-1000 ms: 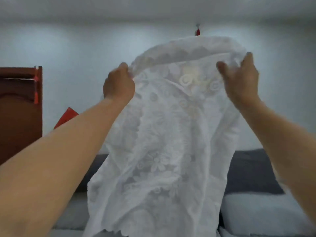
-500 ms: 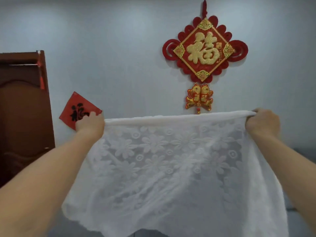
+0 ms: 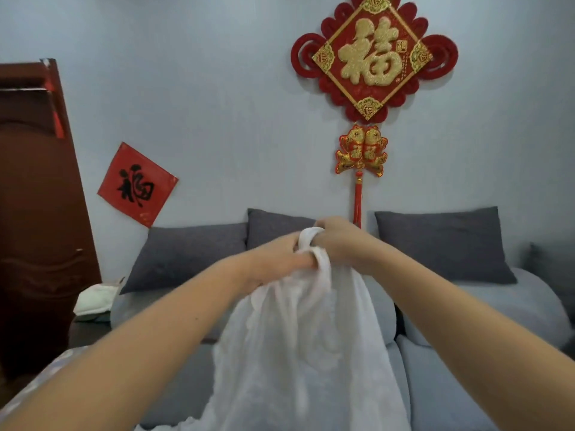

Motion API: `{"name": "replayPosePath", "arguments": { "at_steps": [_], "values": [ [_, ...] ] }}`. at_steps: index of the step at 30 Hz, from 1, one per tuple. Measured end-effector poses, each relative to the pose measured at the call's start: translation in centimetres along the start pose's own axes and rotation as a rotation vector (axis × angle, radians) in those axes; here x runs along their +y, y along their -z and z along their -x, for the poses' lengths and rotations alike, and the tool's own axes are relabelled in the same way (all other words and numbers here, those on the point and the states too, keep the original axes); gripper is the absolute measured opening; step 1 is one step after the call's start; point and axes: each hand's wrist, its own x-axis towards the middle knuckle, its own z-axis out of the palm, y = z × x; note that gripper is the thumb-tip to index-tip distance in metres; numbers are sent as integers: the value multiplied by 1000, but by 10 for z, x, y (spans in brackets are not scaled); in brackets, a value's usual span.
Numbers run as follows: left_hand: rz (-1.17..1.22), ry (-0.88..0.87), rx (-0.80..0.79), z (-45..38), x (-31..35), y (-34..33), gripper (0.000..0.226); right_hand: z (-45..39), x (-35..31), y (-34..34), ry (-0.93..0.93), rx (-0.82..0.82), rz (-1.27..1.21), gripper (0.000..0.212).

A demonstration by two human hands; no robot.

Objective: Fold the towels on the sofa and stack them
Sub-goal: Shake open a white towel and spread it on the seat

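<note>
Above the sofa's (image 3: 451,384) seat, out in front of the grey back cushions (image 3: 186,253), you've got both hands together at the top of the white towel (image 3: 298,343). Your left hand (image 3: 280,259) pinches the bunched top edge, and your right hand (image 3: 339,241) curls around it just beside, knuckles touching. The rest hangs straight down toward the front edge of the seat. It looks thin, lacy and very light, so expect it to droop and slide rather than keep a crease. Best hold: the two top corners, pinched firmly. Another pale cloth (image 3: 96,300) lies off the sofa's left end.
</note>
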Motion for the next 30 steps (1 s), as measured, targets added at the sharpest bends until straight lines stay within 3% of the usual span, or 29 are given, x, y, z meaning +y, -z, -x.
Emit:
{"name": "replayPosePath", "arguments": {
  "at_steps": [3,5,9,14,18,20,21,22,25,26,28,30],
  "values": [
    [-627,-10,58,-9,-20,6,16,0,16,1,38,-11,33,18],
    [-850,36,123,-13,-31,18,20,5,35,0,40,-76,82,13],
    [-1140,89,392,-14,-52,42,14,29,80,-12,2,-576,-254,21],
    [-1039,462,756,11,-110,133,25,75,135,4,-87,-847,-550,36],
    [-965,777,926,56,-140,176,31,103,169,4,-191,-904,-270,30],
    [-967,811,909,63,-149,175,33,95,180,-8,-297,-788,11,27],
    [-957,798,881,65,-155,171,32,84,187,-13,-365,-640,132,23],
    [-962,757,838,66,-162,165,30,71,195,-16,-421,-444,198,18],
    [-1011,637,576,68,-186,151,10,29,204,-10,-498,236,33,13],
    [-1036,616,531,69,-194,148,9,22,198,-6,-484,373,65,11],
    [-1035,607,629,75,-195,147,11,19,178,-1,-374,533,261,7],
    [-1032,640,852,74,-188,163,23,25,144,5,-239,626,346,7]
  ]
}}
